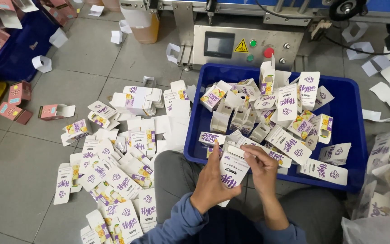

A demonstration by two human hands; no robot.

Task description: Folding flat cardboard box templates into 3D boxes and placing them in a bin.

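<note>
Gripping a white-and-purple carton above the lap, the left hand steadies its body while the right hand pinches its top flap, the blue bin of folded boxes just ahead.

A floor of large grey square tiles with dark joints is seen, evenly lit. Above the held carton, a brushed steel machine panel is set, fitted with a small dark screen, a yellow warning triangle, and green and red round buttons. Black cables are draped across its blue frame.
</note>
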